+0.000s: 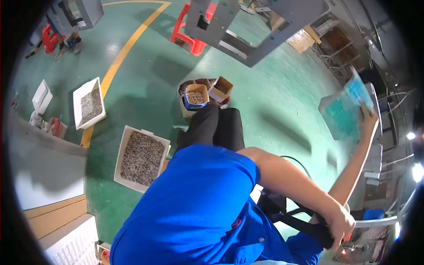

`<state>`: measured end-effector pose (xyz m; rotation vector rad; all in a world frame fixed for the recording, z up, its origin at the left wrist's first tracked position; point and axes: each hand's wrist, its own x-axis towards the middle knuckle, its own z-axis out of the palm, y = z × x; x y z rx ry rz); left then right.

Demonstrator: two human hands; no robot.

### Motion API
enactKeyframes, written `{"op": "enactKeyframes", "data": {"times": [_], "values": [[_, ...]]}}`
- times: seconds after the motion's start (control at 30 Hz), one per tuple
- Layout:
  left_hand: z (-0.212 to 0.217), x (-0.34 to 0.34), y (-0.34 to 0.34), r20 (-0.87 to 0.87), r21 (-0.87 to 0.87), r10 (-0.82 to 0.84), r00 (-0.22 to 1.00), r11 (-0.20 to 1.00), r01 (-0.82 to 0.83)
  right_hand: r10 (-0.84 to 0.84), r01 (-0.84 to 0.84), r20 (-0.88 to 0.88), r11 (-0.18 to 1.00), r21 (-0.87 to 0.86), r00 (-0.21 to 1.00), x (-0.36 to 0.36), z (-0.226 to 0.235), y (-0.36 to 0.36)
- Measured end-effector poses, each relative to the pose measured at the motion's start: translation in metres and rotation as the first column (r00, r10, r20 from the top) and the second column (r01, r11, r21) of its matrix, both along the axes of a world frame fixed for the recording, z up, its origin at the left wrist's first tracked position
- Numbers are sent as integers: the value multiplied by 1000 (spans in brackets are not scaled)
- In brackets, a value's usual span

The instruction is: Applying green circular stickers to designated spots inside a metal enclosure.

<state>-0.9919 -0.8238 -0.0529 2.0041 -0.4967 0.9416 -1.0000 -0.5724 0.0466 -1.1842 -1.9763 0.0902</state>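
My right hand (pixel 370 120) is raised far out to the right and grips the edge of a flat teal gridded tray (pixel 346 110), held up by grey racking. My left hand (pixel 342 226) is low at the right, its fingers closed round a black bar (pixel 309 227) beside my blue shirt. My left forearm crosses in front of the right arm. My black trousers (pixel 212 128) stretch toward the middle of the green floor.
Two white bins of small metal pieces (pixel 141 157) (pixel 90 105) stand on the floor at left. Cardboard boxes of parts (pixel 203 95) sit past my knees. A red stool (pixel 190 31) and a grey metal frame (pixel 251 26) are at the top. Another person's feet (pixel 66 44) are at top left.
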Motion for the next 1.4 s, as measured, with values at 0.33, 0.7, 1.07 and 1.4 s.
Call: {"op": "enactKeyframes", "data": {"times": [0.33,0.7,1.07,1.4], "values": [[38,-37,-35,-69,117,-185,980,974,192,511,-432,269,850,-302,816,-139,-146,16],[19,-216,-21,-267,23,5,964,1000,1,916,-682,129,372,-629,380,-226,-261,-113],[63,-200,25,-284,-149,-25,958,989,-18,834,-598,-42,358,-717,550,-157,-293,-107],[51,-170,48,9,-32,-180,984,983,180,313,-315,-154,571,-758,937,-117,-267,-171]]}}
